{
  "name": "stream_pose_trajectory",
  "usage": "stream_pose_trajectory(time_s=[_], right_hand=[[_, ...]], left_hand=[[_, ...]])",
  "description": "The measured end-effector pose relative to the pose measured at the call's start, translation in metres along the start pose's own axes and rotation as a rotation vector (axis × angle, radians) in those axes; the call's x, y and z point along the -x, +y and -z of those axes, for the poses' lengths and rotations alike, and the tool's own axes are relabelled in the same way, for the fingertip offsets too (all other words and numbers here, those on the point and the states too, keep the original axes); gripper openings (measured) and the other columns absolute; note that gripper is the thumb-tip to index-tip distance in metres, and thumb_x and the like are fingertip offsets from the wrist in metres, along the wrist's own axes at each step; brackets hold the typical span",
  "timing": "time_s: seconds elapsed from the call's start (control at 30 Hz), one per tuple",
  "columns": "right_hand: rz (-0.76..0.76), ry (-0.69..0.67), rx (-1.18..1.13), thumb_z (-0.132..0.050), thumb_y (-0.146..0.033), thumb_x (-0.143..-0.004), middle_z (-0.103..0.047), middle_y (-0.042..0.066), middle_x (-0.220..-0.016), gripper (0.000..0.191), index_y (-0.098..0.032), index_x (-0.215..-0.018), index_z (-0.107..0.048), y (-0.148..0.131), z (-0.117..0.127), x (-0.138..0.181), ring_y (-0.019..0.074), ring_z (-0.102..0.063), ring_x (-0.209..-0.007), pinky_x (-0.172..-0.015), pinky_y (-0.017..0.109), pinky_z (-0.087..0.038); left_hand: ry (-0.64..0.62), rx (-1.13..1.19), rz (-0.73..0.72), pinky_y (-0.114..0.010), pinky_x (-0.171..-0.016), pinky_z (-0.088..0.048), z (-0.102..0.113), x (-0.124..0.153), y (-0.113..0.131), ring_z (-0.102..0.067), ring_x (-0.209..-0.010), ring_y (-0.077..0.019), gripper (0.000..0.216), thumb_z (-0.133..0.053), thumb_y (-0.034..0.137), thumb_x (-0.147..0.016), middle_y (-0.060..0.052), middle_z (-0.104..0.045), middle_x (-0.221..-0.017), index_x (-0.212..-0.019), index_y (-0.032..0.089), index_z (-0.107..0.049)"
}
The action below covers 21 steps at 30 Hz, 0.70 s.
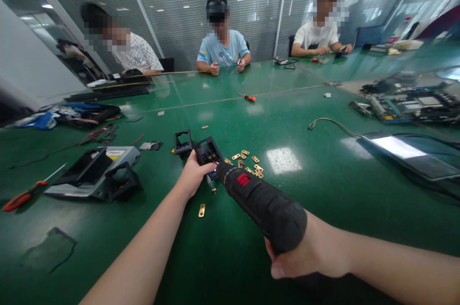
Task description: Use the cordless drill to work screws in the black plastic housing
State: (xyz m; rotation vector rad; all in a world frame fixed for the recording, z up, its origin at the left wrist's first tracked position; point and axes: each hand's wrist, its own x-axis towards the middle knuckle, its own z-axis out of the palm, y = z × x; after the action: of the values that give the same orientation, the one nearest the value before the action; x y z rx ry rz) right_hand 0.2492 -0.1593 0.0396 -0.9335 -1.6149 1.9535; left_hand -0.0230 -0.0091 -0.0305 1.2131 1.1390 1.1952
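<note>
My right hand (pixel 312 252) grips a black electric screwdriver (pixel 262 202) with a red switch, its tip pointing at a small black plastic housing (pixel 208 150) on the green table (pixel 323 190). My left hand (pixel 192 175) holds that housing steady from the left. Several small brass plates (pixel 247 158) lie just right of the housing, and one more brass plate (pixel 201 210) lies nearer to me. A second black frame piece (pixel 183 142) sits just left of the housing.
A disassembled grey drive unit (pixel 95 173) and a red-handled screwdriver (pixel 25 194) lie at the left. A circuit board (pixel 413 103) and a flat panel with a cable (pixel 406 149) are at the right. Three people sit along the far side.
</note>
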Motion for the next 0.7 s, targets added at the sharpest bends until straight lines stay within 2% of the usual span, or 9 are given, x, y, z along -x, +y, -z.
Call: stream_pose_trajectory(time_s=[0.1, 0.23, 0.37, 0.6, 0.7], right_hand=[[-0.017, -0.006, -0.002, -0.086, -0.015, -0.057, -0.061, -0.006, -0.065, 0.036, -0.019, -0.077, -0.055, 0.0003, -0.0001, -0.0015, 0.0108, -0.051, -0.056, -0.049, 0.022, -0.038], [0.004, 0.014, -0.035, -0.090, -0.012, -0.053, -0.061, -0.008, -0.065, 0.045, -0.020, -0.084, -0.058, 0.0021, -0.0016, -0.0033, 0.0104, -0.051, -0.055, -0.048, 0.021, -0.038], [0.003, 0.010, -0.038, -0.092, -0.016, -0.054, -0.061, -0.008, -0.064, 0.044, -0.019, -0.080, -0.058, 0.0026, -0.0021, -0.0036, 0.0098, -0.050, -0.054, -0.047, 0.021, -0.036], [-0.028, 0.022, -0.014, -0.084, -0.011, -0.055, -0.062, -0.008, -0.065, 0.039, -0.020, -0.082, -0.057, 0.0047, -0.0014, -0.0023, 0.0105, -0.051, -0.055, -0.049, 0.021, -0.038], [-0.031, 0.024, -0.021, -0.084, -0.008, -0.053, -0.064, -0.007, -0.069, 0.046, -0.020, -0.090, -0.058, 0.0059, -0.0021, -0.0025, 0.0108, -0.053, -0.055, -0.049, 0.021, -0.039]], left_hand=[[0.009, -0.005, 0.010, -0.050, -0.100, -0.055, -0.0006, 0.0010, 0.0015, -0.074, -0.100, -0.0289, 0.064, -0.091, 0.022, -0.059, -0.007, -0.076, -0.108, -0.116, 0.021, -0.061], [0.001, -0.013, 0.005, -0.050, -0.100, -0.055, -0.0014, 0.0022, 0.0032, -0.074, -0.101, -0.0286, 0.063, -0.091, 0.022, -0.061, -0.007, -0.077, -0.108, -0.117, 0.020, -0.062], [0.004, -0.018, 0.003, -0.050, -0.100, -0.055, -0.0019, 0.0031, 0.0048, -0.075, -0.100, -0.0291, 0.061, -0.092, 0.023, -0.061, -0.007, -0.077, -0.106, -0.115, 0.020, -0.063], [0.013, -0.030, 0.022, -0.048, -0.098, -0.055, -0.0019, 0.0043, 0.0060, -0.074, -0.100, -0.0287, 0.063, -0.092, 0.023, -0.061, -0.006, -0.076, -0.108, -0.116, 0.021, -0.061], [0.022, -0.034, 0.011, -0.048, -0.098, -0.055, -0.0034, 0.0053, 0.0076, -0.073, -0.100, -0.0283, 0.062, -0.092, 0.022, -0.060, -0.005, -0.076, -0.106, -0.115, 0.021, -0.062]])
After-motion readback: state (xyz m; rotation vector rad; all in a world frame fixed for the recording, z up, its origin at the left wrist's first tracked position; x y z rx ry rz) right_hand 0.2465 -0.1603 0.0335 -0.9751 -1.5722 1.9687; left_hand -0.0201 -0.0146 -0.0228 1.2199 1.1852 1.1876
